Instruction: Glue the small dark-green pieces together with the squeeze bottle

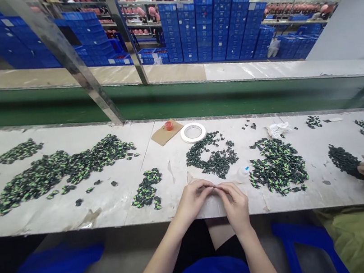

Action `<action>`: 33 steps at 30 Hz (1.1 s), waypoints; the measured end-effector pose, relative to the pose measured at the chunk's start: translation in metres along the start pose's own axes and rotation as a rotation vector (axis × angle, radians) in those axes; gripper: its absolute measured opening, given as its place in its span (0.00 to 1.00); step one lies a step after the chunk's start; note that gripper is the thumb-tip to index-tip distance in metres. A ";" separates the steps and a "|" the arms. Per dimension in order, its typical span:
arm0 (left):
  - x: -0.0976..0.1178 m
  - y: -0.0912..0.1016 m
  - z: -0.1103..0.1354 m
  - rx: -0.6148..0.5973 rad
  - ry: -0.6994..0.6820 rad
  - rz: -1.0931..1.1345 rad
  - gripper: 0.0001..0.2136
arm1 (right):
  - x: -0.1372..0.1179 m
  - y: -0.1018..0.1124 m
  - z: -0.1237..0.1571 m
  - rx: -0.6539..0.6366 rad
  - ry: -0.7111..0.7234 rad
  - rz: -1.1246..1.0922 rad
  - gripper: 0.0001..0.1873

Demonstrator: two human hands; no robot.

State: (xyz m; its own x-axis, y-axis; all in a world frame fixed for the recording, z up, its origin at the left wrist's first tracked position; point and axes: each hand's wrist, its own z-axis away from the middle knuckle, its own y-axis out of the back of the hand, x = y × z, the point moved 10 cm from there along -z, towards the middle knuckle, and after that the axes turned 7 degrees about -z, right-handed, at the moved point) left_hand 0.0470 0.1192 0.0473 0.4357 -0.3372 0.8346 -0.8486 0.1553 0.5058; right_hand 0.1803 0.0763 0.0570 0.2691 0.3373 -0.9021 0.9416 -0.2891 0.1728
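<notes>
left hand + right hand: pinching 1 tiny dark piece between them | long axis: unclear | dark-green pile: just beyond both

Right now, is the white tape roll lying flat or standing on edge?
Flat: the white tape roll shows its broad ring face and open centre from above.

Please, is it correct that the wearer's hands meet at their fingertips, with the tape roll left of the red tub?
Not quite: the head view shows the tape roll right of the red tub; the left hand and right hand do meet.
</notes>
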 end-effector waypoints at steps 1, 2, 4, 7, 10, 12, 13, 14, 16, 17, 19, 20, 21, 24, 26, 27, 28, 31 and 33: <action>-0.004 0.002 0.001 0.028 0.000 -0.028 0.06 | 0.004 0.000 -0.001 -0.003 -0.026 -0.001 0.09; -0.008 0.005 0.002 0.068 -0.005 -0.072 0.06 | 0.008 0.000 -0.001 0.002 -0.053 0.000 0.09; -0.014 0.010 0.003 0.152 -0.023 -0.175 0.08 | 0.016 0.002 -0.001 0.027 -0.113 0.003 0.09; -0.017 0.007 0.004 0.201 -0.054 -0.257 0.07 | 0.026 0.000 0.000 0.062 -0.192 -0.011 0.10; -0.016 0.003 0.003 0.198 -0.062 -0.242 0.07 | 0.033 -0.003 0.001 0.089 -0.258 -0.048 0.12; -0.017 0.001 0.002 0.170 -0.038 -0.192 0.07 | 0.038 -0.007 0.002 0.090 -0.302 -0.090 0.12; -0.018 0.000 0.002 0.153 -0.019 -0.160 0.07 | 0.040 -0.009 0.002 0.085 -0.321 -0.117 0.12; -0.019 0.000 0.002 0.140 0.000 -0.127 0.07 | 0.041 -0.010 0.002 0.080 -0.336 -0.147 0.12; -0.021 0.001 0.003 0.131 0.033 -0.066 0.07 | 0.041 -0.012 0.002 0.076 -0.356 -0.201 0.12; -0.021 0.002 0.003 0.129 0.047 -0.036 0.07 | 0.041 -0.013 0.002 0.078 -0.363 -0.223 0.12; -0.022 0.003 0.004 0.112 0.074 0.025 0.06 | 0.039 -0.012 0.002 0.086 -0.376 -0.257 0.12; -0.022 0.003 0.005 0.100 0.089 0.057 0.05 | 0.038 -0.012 0.003 0.088 -0.378 -0.272 0.12; -0.022 0.003 0.005 0.089 0.106 0.087 0.05 | 0.036 -0.012 0.003 0.089 -0.378 -0.285 0.12; -0.020 0.006 0.007 0.085 0.148 0.153 0.05 | 0.029 -0.012 0.003 0.084 -0.363 -0.310 0.11; -0.016 0.010 0.007 0.102 0.166 0.180 0.05 | 0.025 -0.011 0.004 0.095 -0.342 -0.313 0.10; -0.014 0.011 0.008 0.108 0.173 0.197 0.05 | 0.022 -0.010 0.004 0.106 -0.322 -0.313 0.10; -0.013 0.011 0.008 0.111 0.182 0.220 0.05 | 0.019 -0.008 0.004 0.119 -0.297 -0.312 0.09; -0.009 0.009 0.009 0.106 0.213 0.320 0.06 | 0.011 -0.003 0.004 0.160 -0.214 -0.297 0.08; -0.007 0.009 0.011 0.113 0.231 0.366 0.07 | 0.007 -0.001 0.004 0.177 -0.172 -0.281 0.08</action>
State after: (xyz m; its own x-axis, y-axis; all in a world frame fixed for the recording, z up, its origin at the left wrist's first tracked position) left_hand 0.0331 0.1128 0.0436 0.1450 -0.0609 0.9876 -0.9812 0.1194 0.1514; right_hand 0.1805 0.0755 0.0489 -0.0474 0.2741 -0.9605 0.9203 -0.3617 -0.1487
